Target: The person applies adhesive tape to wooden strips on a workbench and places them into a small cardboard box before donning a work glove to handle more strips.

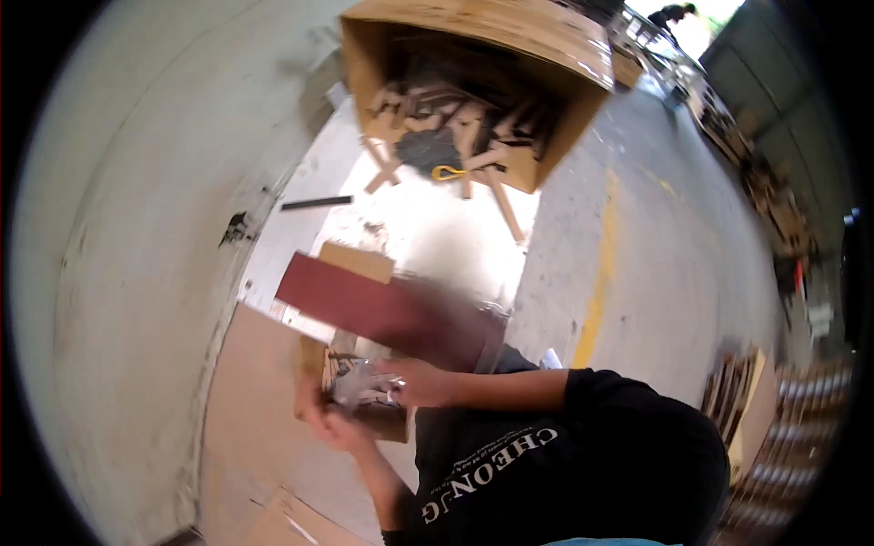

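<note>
A clear plastic bag [357,386], with small pieces showing through it, lies between my hands over a small open cardboard box [391,425]. My right hand [419,382] is closed on the bag's right side. At the bag's lower left, my left hand [335,426] has its fingers curled against it, close to the box's left wall; they are slightly blurred. Thin wooden strips [333,362] show inside the box beside the bag. Just beyond my hands, a long dark red board [364,305] slants across, its right part in shadow.
A large open carton [569,127] full of wooden offcuts stands ahead, with a yellow loop [446,172] at its mouth. A black strip [316,203] lies by the left wall. Cardboard stacks [728,400] stand at right. A person [672,15] is far off.
</note>
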{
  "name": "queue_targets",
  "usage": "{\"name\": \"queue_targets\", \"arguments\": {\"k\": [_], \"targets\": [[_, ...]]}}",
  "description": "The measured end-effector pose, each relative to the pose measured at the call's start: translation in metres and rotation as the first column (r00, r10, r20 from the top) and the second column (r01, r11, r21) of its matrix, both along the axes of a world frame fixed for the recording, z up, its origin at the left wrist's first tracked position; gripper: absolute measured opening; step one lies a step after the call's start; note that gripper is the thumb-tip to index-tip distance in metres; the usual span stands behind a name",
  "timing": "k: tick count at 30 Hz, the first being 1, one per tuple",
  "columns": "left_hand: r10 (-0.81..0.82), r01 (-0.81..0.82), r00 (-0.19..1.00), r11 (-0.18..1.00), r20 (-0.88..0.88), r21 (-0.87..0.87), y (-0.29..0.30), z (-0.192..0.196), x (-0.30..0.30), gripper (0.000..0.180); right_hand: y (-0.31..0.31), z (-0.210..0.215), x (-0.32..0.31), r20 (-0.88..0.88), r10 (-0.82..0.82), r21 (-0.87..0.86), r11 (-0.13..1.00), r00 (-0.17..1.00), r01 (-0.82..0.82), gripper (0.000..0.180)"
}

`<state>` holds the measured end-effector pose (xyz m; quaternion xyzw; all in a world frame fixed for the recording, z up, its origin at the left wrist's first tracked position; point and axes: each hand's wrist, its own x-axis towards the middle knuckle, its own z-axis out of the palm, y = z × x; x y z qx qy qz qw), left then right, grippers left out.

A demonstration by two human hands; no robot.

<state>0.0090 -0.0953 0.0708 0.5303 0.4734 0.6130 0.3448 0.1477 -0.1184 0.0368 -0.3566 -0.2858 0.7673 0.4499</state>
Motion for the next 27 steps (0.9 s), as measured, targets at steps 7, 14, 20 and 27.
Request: {"name": "queue_targets", "arguments": {"k": [7, 14, 20, 27], "targets": [[-0.203, 0.337, 0.598, 0.942, -0.775, 0.013, -0.028, 0.034, 0.103, 0.039, -0.005, -0.008, -0.014, -0.798, -0.370, -0.214, 0.912, 0.475, 0.351, 0.029], [-0.294, 0.425, 0.679, 0.904, -0.672, 0.035, -0.018, 0.038, 0.110, 0.041, -0.018, 0.061, 0.058, -0.722, -0.472, -0.477, 0.869, 0.506, 0.130, 0.052], [-0.243, 0.279, 0.730, 0.959, -0.639, -0.047, -0.105, 0.083, 0.213, 0.057, -0.058, 0.071, 0.119, -0.551, -0.415, -0.096, 0.893, 0.724, 0.439, 0.056], [-0.619, 0.576, 0.693, 0.784, -0.369, -0.232, -0.061, 0.052, 0.270, 0.060, -0.116, 0.095, 0.204, -0.302, -0.669, 0.296, 0.612, 0.679, 0.734, 0.058]]}}
